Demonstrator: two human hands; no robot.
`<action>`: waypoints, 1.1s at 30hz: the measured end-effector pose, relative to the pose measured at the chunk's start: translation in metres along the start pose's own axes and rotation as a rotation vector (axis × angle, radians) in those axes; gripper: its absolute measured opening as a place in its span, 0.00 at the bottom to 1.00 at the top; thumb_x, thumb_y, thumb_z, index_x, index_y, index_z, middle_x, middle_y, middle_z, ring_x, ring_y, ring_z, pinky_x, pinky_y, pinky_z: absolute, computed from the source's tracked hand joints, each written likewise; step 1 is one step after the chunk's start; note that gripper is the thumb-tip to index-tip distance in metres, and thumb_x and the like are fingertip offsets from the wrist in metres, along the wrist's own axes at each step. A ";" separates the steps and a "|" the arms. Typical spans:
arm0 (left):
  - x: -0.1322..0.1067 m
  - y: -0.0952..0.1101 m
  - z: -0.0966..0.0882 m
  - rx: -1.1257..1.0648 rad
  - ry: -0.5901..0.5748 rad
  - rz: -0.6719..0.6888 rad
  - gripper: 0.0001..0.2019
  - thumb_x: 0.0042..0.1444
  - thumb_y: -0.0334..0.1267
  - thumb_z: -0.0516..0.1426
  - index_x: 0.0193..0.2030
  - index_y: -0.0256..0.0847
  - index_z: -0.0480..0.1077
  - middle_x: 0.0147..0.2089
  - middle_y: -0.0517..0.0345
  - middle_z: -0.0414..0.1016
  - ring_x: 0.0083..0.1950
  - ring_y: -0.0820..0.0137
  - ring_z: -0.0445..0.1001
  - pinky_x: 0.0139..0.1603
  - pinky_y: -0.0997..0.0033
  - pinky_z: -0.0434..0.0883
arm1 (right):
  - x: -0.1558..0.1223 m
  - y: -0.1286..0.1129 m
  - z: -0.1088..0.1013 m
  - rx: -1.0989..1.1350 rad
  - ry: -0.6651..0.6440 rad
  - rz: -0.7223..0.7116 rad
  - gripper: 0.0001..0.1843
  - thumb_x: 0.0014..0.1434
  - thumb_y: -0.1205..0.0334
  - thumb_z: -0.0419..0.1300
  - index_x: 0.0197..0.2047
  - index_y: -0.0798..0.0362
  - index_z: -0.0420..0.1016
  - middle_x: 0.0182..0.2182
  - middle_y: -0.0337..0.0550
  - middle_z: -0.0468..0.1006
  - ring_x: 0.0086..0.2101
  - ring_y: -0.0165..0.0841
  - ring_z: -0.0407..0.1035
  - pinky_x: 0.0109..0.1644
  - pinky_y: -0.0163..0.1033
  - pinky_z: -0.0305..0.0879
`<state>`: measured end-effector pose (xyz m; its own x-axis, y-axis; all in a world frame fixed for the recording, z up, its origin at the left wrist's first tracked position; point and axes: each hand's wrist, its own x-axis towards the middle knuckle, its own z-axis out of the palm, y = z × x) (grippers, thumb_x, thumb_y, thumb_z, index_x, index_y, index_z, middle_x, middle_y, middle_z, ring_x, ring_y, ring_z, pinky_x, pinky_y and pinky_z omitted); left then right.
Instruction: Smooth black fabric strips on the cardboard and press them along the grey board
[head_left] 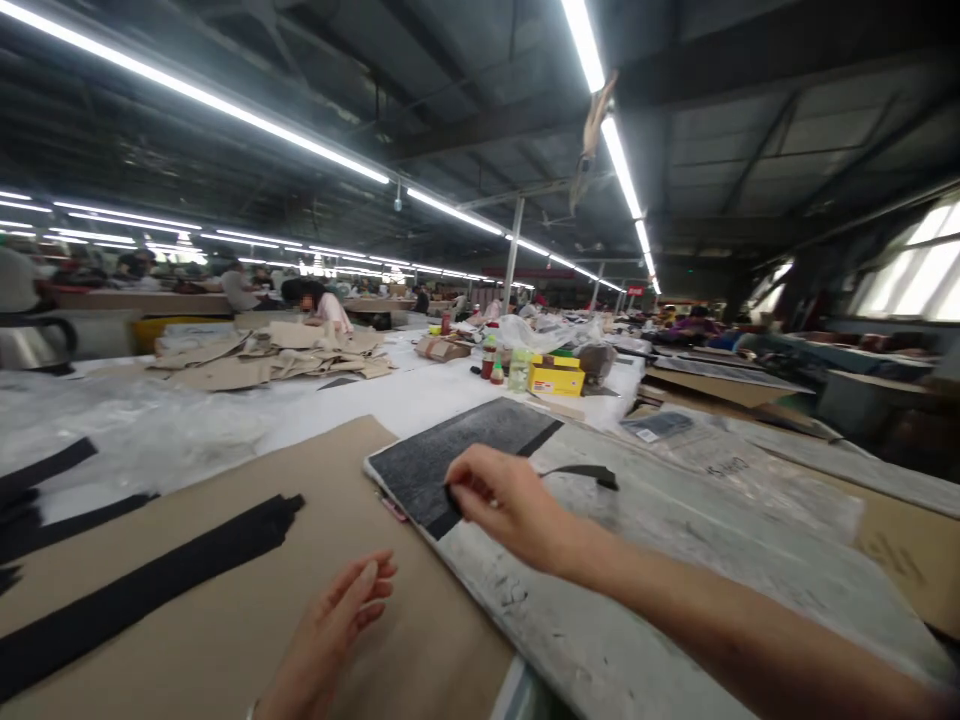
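My right hand (504,505) reaches across a stack of grey plastic-covered sheets (637,590), its fingers pinched on the edge of the dark grey fabric piece (457,455) lying on top. A thin black strip (581,472) curls on the stack just beyond that hand. My left hand (341,620) rests flat, fingers stretched out, on a brown cardboard sheet (247,600). A long black fabric strip (150,585) lies across that cardboard to the left of my left hand.
More black strips (45,500) lie at the far left on clear plastic film. Cardboard pattern pieces (262,360) pile at the back left. A yellow box (555,378) and small bottles (495,362) stand at the back centre. Other people work at distant tables.
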<state>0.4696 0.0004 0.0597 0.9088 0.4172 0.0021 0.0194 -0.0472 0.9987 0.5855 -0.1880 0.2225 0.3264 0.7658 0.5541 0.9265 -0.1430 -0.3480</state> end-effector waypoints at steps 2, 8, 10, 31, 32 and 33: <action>-0.026 0.008 -0.017 -0.082 0.051 -0.037 0.34 0.50 0.65 0.50 0.53 0.38 0.65 0.48 0.46 0.75 0.47 0.63 0.74 0.47 0.61 0.72 | 0.000 -0.017 0.049 -0.019 -0.168 -0.083 0.05 0.60 0.68 0.53 0.38 0.52 0.69 0.34 0.40 0.73 0.33 0.29 0.69 0.35 0.32 0.61; -0.105 0.012 -0.063 -0.133 0.340 -0.131 0.24 0.39 0.51 0.63 0.41 0.40 0.67 0.36 0.55 0.74 0.39 0.67 0.72 0.36 0.71 0.67 | -0.002 -0.073 0.150 0.051 -0.482 -0.257 0.08 0.64 0.63 0.50 0.43 0.51 0.68 0.38 0.42 0.73 0.32 0.31 0.68 0.33 0.34 0.57; -0.129 0.012 -0.073 -0.147 0.416 -0.150 0.18 0.40 0.45 0.63 0.38 0.40 0.68 0.32 0.59 0.73 0.35 0.69 0.71 0.35 0.72 0.65 | -0.003 -0.092 0.171 0.122 -0.528 -0.310 0.08 0.63 0.64 0.50 0.44 0.52 0.68 0.38 0.42 0.73 0.32 0.32 0.68 0.33 0.34 0.58; -0.292 -0.022 -0.147 -0.099 0.853 -0.406 0.22 0.42 0.56 0.61 0.33 0.38 0.70 0.21 0.60 0.71 0.20 0.77 0.66 0.20 0.80 0.62 | -0.023 -0.214 0.278 0.548 -0.976 -0.153 0.06 0.55 0.64 0.58 0.36 0.49 0.75 0.31 0.36 0.75 0.32 0.30 0.68 0.33 0.32 0.58; -0.295 -0.023 -0.151 -0.068 0.848 -0.417 0.22 0.42 0.57 0.61 0.32 0.38 0.69 0.19 0.61 0.70 0.18 0.77 0.64 0.18 0.80 0.60 | -0.024 -0.219 0.280 0.521 -0.964 -0.180 0.06 0.55 0.65 0.58 0.36 0.49 0.75 0.32 0.37 0.76 0.33 0.31 0.68 0.35 0.33 0.58; -0.298 -0.025 -0.154 -0.047 0.846 -0.429 0.22 0.42 0.58 0.60 0.31 0.38 0.68 0.17 0.62 0.69 0.16 0.77 0.63 0.17 0.80 0.59 | -0.025 -0.224 0.282 0.493 -0.952 -0.210 0.06 0.55 0.65 0.58 0.37 0.49 0.75 0.33 0.37 0.76 0.34 0.31 0.68 0.36 0.34 0.58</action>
<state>0.1338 0.0170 0.0422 0.2242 0.9103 -0.3479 0.2480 0.2920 0.9237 0.3170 0.0020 0.0731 -0.3049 0.9470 -0.1008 0.7009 0.1515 -0.6970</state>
